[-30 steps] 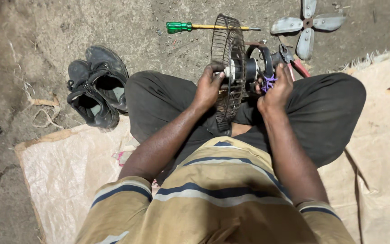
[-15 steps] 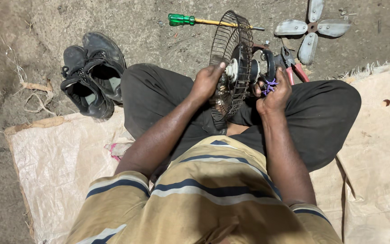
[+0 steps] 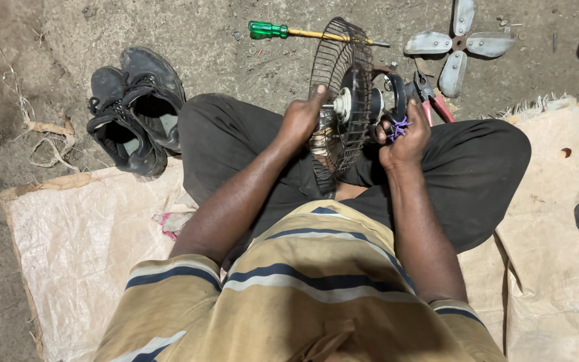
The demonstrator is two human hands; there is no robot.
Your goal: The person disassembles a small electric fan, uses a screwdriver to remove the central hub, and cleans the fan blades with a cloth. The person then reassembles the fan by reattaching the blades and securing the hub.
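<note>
A round black wire fan guard (image 3: 343, 74) stands on edge over my lap, with a dark fan motor (image 3: 383, 100) behind it and a pale hub at its middle. My left hand (image 3: 301, 121) grips the guard's near face beside the hub. Behind the guard, my right hand (image 3: 407, 139) is closed on the motor, with purple wires (image 3: 399, 126) at its fingers. I sit cross-legged in dark trousers and a striped shirt.
A green-handled screwdriver (image 3: 283, 31) lies on the dirt beyond the guard. Grey metal fan blades (image 3: 457, 43) lie at the upper right, red-handled pliers (image 3: 433, 99) beside my right knee. Black shoes (image 3: 135, 110) sit at left. Woven sacks (image 3: 82, 241) cover the ground. Other footwear shows at the right edge.
The view has shifted slightly, moving the shoes and screwdriver in frame. My hands keep their hold on the guard and motor, with small finger movement only.
</note>
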